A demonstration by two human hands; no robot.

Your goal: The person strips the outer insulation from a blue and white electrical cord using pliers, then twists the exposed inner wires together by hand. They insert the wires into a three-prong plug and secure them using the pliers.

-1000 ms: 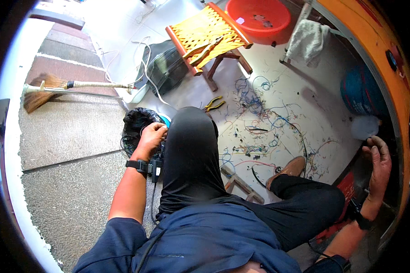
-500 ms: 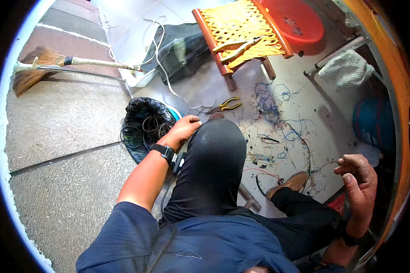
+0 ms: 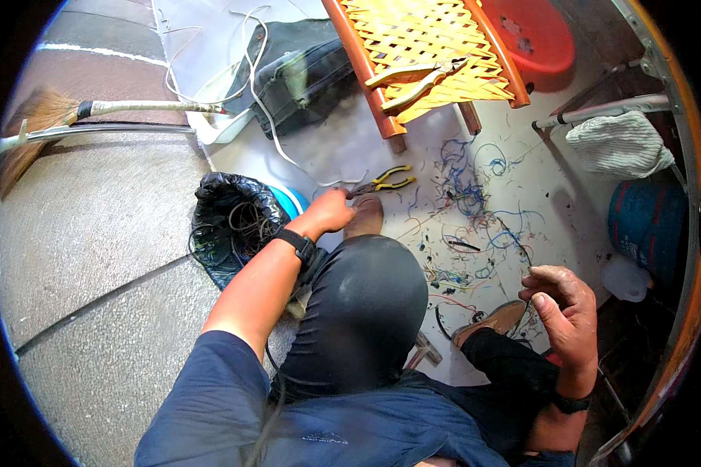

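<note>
My left hand [image 3: 331, 212] is beyond my raised knee, fingers drawn together at the jaw end of yellow-handled pliers [image 3: 389, 180] on the floor. Whether it grips them is hidden. A white cable [image 3: 276, 144] runs across the floor to the same spot. My right hand [image 3: 562, 315] hovers over the floor at the right, above my other shoe. Its fingers are bent, the thumb stands apart, and no object shows in it. Blue wire scraps [image 3: 467, 187] lie in a loose heap between the hands, with more cut bits strewn nearer me.
A stool with yellow woven straps [image 3: 420, 47] bears another pair of pliers [image 3: 420, 82]. Left of me stands a bin lined with a black bag [image 3: 237, 210], holding wire. Around are a black bag [image 3: 304, 74], red basin [image 3: 533, 39], broom [image 3: 47, 117], hammer [image 3: 427, 350] and cloth [image 3: 619, 144] on a rail.
My left hand has moved forward from beside the knee to the pliers' jaws. My right hand has shifted left, its fingers still bent. The whole view has tilted slightly.
</note>
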